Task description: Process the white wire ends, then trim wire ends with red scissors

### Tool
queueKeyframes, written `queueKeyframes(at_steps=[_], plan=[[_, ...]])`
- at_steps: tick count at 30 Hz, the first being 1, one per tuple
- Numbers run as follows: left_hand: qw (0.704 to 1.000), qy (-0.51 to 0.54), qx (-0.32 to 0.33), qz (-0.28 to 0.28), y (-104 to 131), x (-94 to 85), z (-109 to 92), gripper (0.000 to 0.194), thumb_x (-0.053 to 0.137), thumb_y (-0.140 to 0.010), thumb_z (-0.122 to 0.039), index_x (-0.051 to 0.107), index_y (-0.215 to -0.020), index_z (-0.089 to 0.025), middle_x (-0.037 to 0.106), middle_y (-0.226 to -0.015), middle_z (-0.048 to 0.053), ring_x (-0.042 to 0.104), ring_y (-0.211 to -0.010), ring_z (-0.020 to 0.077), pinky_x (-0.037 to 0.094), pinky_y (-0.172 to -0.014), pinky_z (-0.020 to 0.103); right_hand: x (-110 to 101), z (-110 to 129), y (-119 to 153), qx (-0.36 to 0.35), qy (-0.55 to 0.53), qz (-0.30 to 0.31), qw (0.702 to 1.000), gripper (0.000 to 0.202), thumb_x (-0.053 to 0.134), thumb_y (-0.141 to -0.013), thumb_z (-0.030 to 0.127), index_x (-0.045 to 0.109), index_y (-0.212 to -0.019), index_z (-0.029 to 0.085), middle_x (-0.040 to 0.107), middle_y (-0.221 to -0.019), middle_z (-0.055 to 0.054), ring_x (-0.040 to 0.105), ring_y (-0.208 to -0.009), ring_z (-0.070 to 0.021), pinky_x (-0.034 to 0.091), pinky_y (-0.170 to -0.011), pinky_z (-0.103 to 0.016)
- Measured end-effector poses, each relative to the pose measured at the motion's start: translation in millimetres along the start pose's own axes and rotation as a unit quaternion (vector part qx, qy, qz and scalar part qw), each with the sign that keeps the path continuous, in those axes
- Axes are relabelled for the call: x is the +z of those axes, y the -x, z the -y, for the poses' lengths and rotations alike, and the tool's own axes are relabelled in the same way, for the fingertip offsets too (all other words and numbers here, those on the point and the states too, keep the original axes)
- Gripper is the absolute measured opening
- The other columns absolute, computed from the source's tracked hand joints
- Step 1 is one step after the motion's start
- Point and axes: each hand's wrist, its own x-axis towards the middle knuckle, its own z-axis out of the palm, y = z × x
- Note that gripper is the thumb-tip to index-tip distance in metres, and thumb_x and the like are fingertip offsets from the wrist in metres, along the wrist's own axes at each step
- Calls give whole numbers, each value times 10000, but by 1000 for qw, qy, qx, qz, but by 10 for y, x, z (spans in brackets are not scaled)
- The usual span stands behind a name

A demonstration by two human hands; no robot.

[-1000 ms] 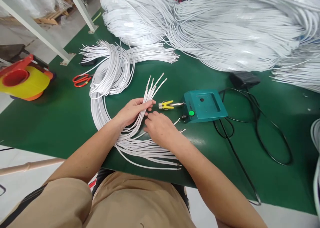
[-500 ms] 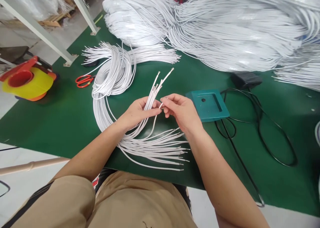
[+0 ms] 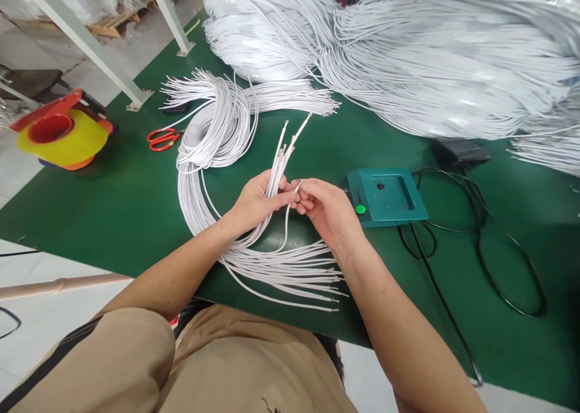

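Wrapped around a small bunch of white cables is my left hand, with their ends sticking up past its fingers. One single white cable curves up from below to the gap between my hands. My right hand is closed, its thumb and fingers pinching that cable near its tip, close to my left thumb. More white cable ends fan out to the right on the table below my wrists. The rest of this hank loops away to the left.
A teal device with a green button lies right of my hands, black cords beyond it. Red-handled scissors and a yellow tape roll are at left. A large white cable pile fills the back of the green table.
The view has shifted, so the table's things appear farther right. The single cable's tip now shows above my right fingers, and the teal device's green button has come into sight.
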Motion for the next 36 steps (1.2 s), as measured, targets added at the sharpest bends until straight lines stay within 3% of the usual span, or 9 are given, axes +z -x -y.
queueKeyframes(at_steps=[6,18,22,25,27,29,32,34,36], plan=[[999,-45,4,25,29,52,-10,296,687,-741,-235,409,-792,-147,605,-745,8,612,-662,116,497,-668,267,-37,42,-17,19,44,7,999,356,621,-770,482,583,-656,146,318,-524,33,412,-520,-99,335,-518,-245],[998,-63,6,13,17,21,-8,285,710,-724,-241,455,-800,-140,597,-749,-4,580,-618,80,473,-598,201,-142,22,-8,88,-32,64,994,281,748,-694,381,644,-789,138,481,-656,16,436,-601,-77,404,-630,-231],[998,-22,32,50,4,-13,35,310,683,-772,-264,497,-995,-155,590,-810,12,598,-698,107,469,-598,209,-105,18,18,40,18,13,999,263,707,-734,380,670,-806,130,554,-712,-15,471,-623,-83,419,-645,-241],[997,0,40,73,2,-22,51,464,657,-802,-262,486,-1226,-185,552,-792,5,580,-711,110,464,-584,210,-50,19,52,-45,145,-43,987,236,668,-763,367,667,-771,132,600,-713,-31,511,-629,-105,435,-662,-262],[996,15,19,82,4,-22,55,469,650,-808,-264,506,-1247,-182,535,-794,9,574,-720,107,463,-587,206,-29,-2,66,-104,266,-82,955,165,640,-779,306,663,-777,142,618,-714,-28,527,-635,-118,434,-665,-268],[995,46,-22,84,7,-24,55,444,664,-796,-265,535,-1212,-176,536,-800,11,576,-723,102,457,-585,195,-28,-37,69,-180,404,-112,890,141,571,-822,252,633,-746,152,606,-715,-25,518,-645,-125,418,-658,-269],[987,106,-94,81,4,-34,54,444,703,-754,-243,553,-1168,-184,543,-781,2,580,-705,92,418,-535,160,-59,-66,61,-308,623,-97,712,253,427,-900,209,577,-706,148,572,-769,-67,494,-732,-162,384,-694,-296],[982,121,-128,74,-7,-39,61,450,720,-729,-231,559,-1145,-178,559,-781,9,586,-702,93,342,-457,132,-102,-37,55,-343,723,-52,597,294,361,-924,193,576,-729,146,565,-804,-89,473,-769,-187,360,-724,-322],[985,97,-131,57,-24,-37,76,459,725,-720,-240,559,-1140,-163,588,-796,29,603,-716,106,273,-404,124,-169,30,47,-340,774,-33,534,265,368,-927,204,596,-803,150,590,-874,-92,478,-826,-209,345,-774,-343]])
